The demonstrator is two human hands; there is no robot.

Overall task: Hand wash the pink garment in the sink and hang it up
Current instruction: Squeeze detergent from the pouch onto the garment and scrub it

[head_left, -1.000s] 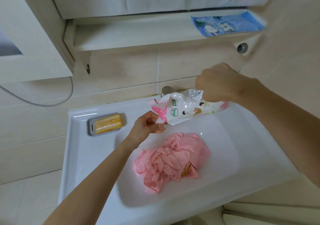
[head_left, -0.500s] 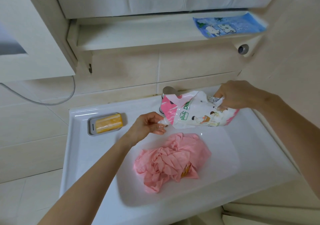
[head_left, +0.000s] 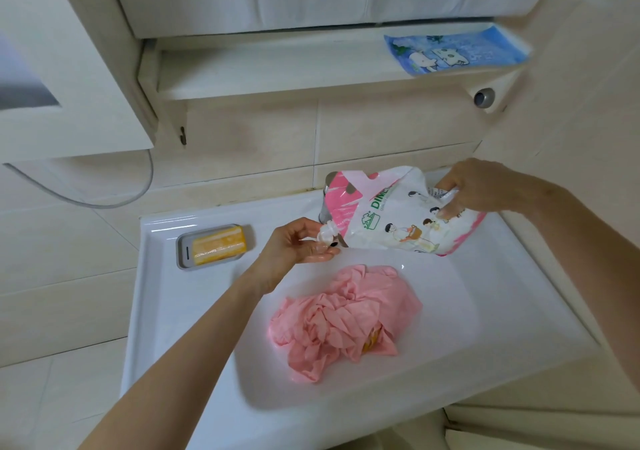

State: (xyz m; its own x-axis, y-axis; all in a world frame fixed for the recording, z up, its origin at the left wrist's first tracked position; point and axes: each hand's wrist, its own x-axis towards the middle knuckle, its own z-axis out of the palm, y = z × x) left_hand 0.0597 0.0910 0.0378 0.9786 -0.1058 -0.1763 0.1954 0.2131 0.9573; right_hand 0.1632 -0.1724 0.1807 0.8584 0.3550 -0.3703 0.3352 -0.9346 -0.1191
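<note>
In the basin of the white sink [head_left: 180, 311], nearest the camera, the pink garment [head_left: 346, 321] lies crumpled in a heap at about the basin's centre. A small patch of yellow shows among its folds at 5 o'clock.

Just beyond the heap, at its 11 o'clock, is the left hand [head_left: 298, 245], its forearm coming in from 7 o'clock of the view. Its fingers are curled, and thumb and fingertips pinch the white spout [head_left: 327, 236] of a laundry detergent pouch [head_left: 398, 217]. The palm looks shiny.

The pouch is white and pink, printed with green lettering and small cartoon figures. It is held in the air over the back of the sink, at 12 to 1 o'clock of the garment and clear of it, slanting with the spout corner lowest. At 2 o'clock of the garment the right hand [head_left: 485, 186] grips the pouch's crumpled far end, fingers curled tight into the plastic.

On the sink's flat rim, at 10 o'clock of the garment, a yellow soap bar [head_left: 218, 244] sits in a grey soap dish [head_left: 181, 252]. Behind the pouch's pink corner a metal piece, probably the tap [head_left: 325, 208], is mostly hidden.

Farther back, on the tiled wall, a grey cable [head_left: 104, 201] loops at 9 o'clock of the view. Above is a pale shelf [head_left: 277, 68] under a cabinet, with a blue printed packet [head_left: 453, 51] lying on it at 1 o'clock.
</note>
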